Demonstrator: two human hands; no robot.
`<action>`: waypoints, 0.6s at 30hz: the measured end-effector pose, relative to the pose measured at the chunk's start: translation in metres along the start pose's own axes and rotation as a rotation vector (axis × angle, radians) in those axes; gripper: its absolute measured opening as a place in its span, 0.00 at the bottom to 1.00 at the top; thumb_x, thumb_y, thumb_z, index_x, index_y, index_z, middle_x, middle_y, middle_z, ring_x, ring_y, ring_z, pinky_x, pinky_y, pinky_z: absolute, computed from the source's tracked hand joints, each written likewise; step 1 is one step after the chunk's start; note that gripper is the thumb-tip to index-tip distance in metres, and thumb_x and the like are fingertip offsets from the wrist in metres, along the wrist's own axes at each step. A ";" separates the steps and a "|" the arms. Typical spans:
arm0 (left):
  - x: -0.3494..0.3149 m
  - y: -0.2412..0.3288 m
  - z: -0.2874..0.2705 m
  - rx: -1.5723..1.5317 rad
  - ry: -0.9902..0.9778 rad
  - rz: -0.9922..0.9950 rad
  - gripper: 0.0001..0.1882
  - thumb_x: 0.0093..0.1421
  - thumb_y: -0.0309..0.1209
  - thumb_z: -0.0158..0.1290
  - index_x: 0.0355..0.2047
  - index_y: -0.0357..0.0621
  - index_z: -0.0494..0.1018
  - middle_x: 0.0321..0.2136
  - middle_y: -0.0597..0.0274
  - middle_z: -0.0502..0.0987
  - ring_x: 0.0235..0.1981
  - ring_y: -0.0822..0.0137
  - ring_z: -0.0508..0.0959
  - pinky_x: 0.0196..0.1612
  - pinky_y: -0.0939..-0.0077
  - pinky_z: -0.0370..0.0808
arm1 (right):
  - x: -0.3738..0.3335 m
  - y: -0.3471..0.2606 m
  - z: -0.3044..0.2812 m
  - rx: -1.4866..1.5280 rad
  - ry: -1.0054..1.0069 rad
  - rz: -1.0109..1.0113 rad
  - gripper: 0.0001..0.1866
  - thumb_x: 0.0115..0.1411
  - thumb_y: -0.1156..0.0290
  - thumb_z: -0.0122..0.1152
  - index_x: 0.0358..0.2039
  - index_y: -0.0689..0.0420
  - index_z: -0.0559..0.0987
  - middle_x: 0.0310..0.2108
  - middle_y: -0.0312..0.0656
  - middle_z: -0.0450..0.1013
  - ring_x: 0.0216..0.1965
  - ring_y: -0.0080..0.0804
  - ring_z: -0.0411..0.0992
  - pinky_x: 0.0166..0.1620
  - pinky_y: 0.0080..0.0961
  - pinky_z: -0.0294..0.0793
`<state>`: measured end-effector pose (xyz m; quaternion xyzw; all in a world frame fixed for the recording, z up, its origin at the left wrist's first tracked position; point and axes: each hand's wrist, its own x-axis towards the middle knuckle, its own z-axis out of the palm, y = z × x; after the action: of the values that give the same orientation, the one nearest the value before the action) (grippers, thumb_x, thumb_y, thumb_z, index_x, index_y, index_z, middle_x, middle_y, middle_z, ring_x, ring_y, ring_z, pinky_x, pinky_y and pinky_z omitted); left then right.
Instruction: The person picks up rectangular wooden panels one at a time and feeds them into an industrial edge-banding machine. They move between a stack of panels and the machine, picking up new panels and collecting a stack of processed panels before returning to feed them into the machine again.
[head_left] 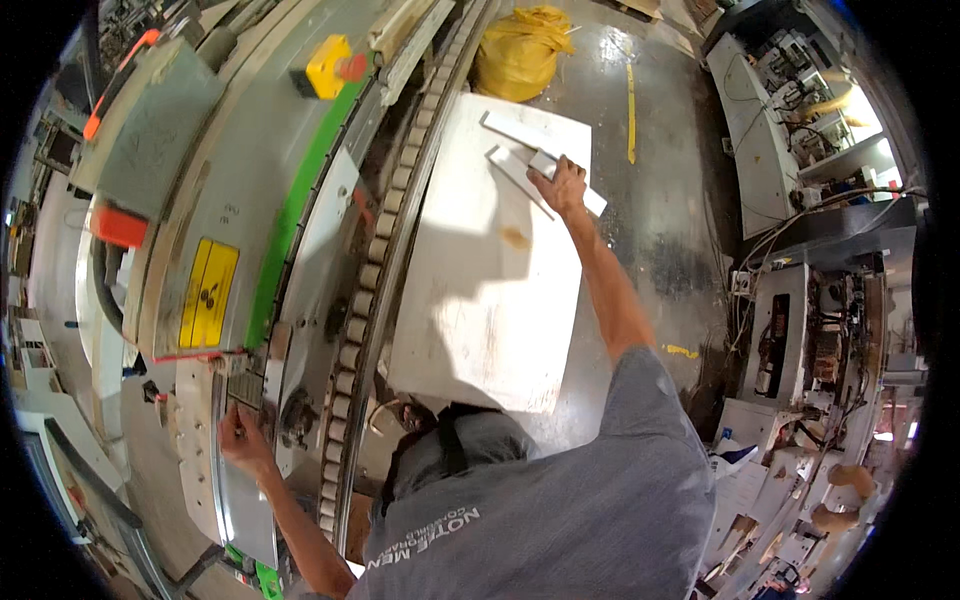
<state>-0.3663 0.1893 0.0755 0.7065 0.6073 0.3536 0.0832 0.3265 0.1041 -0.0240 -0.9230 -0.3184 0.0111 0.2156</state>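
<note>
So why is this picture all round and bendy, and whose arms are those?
It comes from a wide fisheye camera on a person's head, looking down, so straight edges curve near the rim. There's no robot here: those are the person's own bare arms. The right hand is at some white strips lying on a big white board; I can't tell how firmly it grips them. The left hand is by the end of a large machine with a green stripe; whether it holds anything is too small to tell. Between the machine and the board runs a row of little rollers.
</note>
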 end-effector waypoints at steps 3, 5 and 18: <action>-0.012 0.002 0.003 -0.047 0.041 -0.047 0.11 0.61 0.26 0.59 0.41 0.33 0.80 0.30 0.54 0.80 0.30 0.61 0.77 0.32 0.71 0.73 | 0.024 0.029 0.024 -0.142 -0.128 0.195 0.44 0.56 0.50 0.62 0.63 0.69 0.60 0.60 0.61 0.62 0.63 0.60 0.57 0.64 0.57 0.56; -0.014 -0.006 -0.001 -0.080 0.109 -0.057 0.10 0.60 0.26 0.59 0.41 0.32 0.80 0.31 0.54 0.80 0.31 0.60 0.78 0.33 0.71 0.74 | 0.014 0.015 0.033 -0.164 -0.116 0.096 0.35 0.57 0.60 0.58 0.60 0.67 0.64 0.57 0.60 0.64 0.59 0.58 0.61 0.62 0.57 0.57; -0.034 -0.032 -0.002 -0.038 0.191 0.106 0.09 0.62 0.24 0.57 0.40 0.32 0.78 0.24 0.56 0.72 0.22 0.64 0.70 0.23 0.67 0.67 | -0.090 0.026 -0.021 -0.319 -0.390 -0.292 0.39 0.57 0.71 0.60 0.67 0.56 0.56 0.56 0.56 0.66 0.56 0.54 0.66 0.57 0.52 0.68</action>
<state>-0.3934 0.1652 0.0454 0.6990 0.5675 0.4346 0.0198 0.2735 0.0244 -0.0255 -0.8702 -0.4810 0.1067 0.0016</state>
